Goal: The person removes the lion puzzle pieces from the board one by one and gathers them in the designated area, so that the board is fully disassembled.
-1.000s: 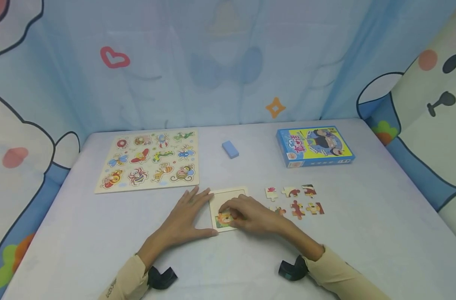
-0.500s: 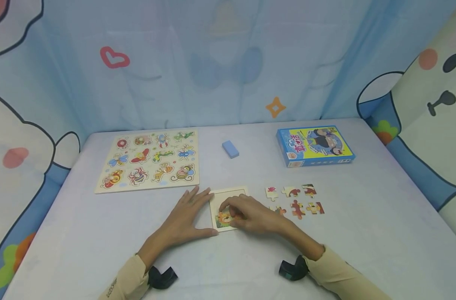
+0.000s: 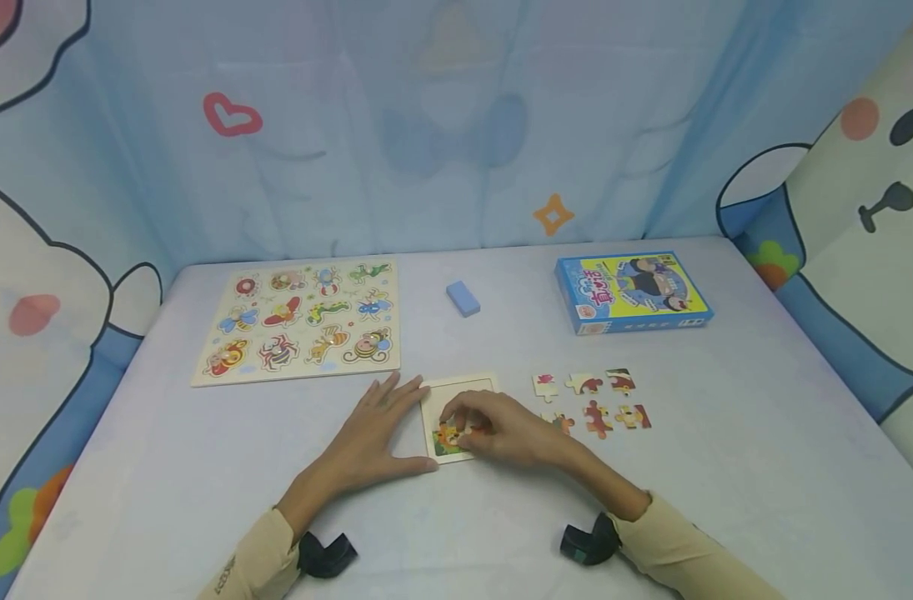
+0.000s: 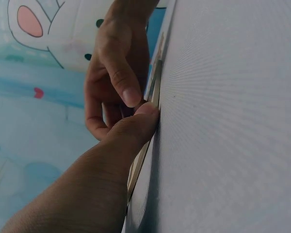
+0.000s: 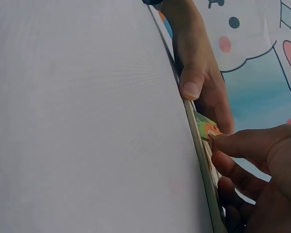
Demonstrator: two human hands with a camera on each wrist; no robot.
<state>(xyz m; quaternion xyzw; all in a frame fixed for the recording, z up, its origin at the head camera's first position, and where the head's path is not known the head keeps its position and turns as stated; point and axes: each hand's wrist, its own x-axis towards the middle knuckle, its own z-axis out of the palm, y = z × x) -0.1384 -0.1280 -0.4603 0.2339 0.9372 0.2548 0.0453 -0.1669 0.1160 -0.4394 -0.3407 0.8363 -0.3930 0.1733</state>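
Observation:
A small square wooden puzzle tray (image 3: 444, 396) lies on the table before me. My left hand (image 3: 373, 433) spreads along its left side, fingertips at the upper left edge and thumb at the lower left corner. My right hand (image 3: 512, 429) reaches over the tray and pinches a green and orange puzzle piece (image 3: 448, 437) with an animal face, in the lower left corner. In the right wrist view, this puzzle piece (image 5: 203, 125) stands tilted above the tray's rim between the fingers and thumb. My right hand covers the tray's lower right part.
Several loose puzzle pieces (image 3: 597, 418) lie in two rows right of the tray, one partly behind my right hand. A large insect puzzle board (image 3: 294, 333) sits back left, a blue block (image 3: 464, 298) behind the tray, and a blue and yellow box (image 3: 632, 293) back right.
The puzzle piece under my right fingers has shifted slightly, and its top edge looks less straight than before. Both hands keep nearly the same place.

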